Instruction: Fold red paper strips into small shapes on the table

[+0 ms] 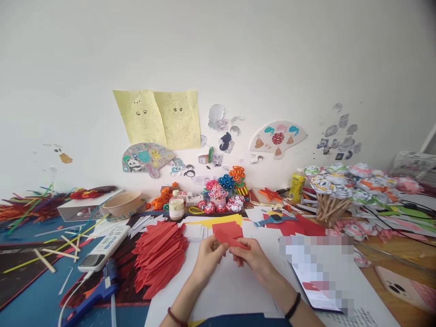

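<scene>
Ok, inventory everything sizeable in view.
Held paper: some, red, between hands
Folded strips: many, red, left
Glue gun: one, blue, front left
Corded device: one, white, left
Pipe cleaners: many, multicoloured, far left
Bowl: one, beige, left
Small bottle: one, cream, back centre
Tall bottle: one, yellow, back right
Paper flowers: many, mostly white, right
Lit screen: one, whitish, right
Phone: one, pinkish, far right
Fan shapes: two, multicoloured, wall
Drawings: two, yellow, wall
Left hand: one, maroon wristband, centre
Right hand: one, black wristband, centre
</scene>
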A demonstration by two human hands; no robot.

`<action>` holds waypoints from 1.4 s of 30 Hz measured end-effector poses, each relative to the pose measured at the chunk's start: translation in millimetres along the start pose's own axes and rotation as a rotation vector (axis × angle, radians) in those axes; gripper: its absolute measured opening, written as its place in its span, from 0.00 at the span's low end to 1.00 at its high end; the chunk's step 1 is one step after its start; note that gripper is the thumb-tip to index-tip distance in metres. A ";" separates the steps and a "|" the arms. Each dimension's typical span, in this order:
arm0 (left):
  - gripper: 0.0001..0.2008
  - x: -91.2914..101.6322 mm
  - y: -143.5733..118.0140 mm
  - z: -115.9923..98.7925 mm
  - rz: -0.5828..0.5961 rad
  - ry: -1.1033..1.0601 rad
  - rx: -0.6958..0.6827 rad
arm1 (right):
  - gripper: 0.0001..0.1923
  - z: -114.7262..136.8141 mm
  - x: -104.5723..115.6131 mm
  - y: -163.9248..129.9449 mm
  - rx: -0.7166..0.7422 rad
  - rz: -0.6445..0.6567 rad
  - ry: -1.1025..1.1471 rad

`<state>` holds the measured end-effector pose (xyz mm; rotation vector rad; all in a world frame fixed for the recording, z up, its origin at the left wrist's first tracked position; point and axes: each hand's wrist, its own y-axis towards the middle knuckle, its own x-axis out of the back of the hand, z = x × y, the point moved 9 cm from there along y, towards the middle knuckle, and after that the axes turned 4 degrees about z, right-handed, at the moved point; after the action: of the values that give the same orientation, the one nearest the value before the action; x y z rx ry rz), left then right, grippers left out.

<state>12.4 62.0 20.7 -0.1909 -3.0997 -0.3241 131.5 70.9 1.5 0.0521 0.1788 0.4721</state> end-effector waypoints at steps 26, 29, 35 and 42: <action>0.18 1.2 -0.3 -5.4 0.023 0.116 0.015 | 0.14 0.6 -1.0 -0.1 -0.054 0.041 -0.146; 0.18 -2.3 -1.3 -6.9 0.067 0.171 0.014 | 0.15 -0.1 -2.0 0.1 -0.074 0.054 -0.163; 0.18 1.7 -2.6 -9.9 -0.007 0.264 -0.023 | 0.15 1.7 -3.1 -2.3 -0.064 0.038 -0.116; 0.17 38.5 -0.6 -23.4 -0.137 0.126 -0.084 | 0.15 2.3 5.6 -4.6 -0.091 -0.013 -0.057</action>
<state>-25.8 61.1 44.7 0.0402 -2.9832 -0.4509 138.9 69.3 2.5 -0.0245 0.1013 0.4648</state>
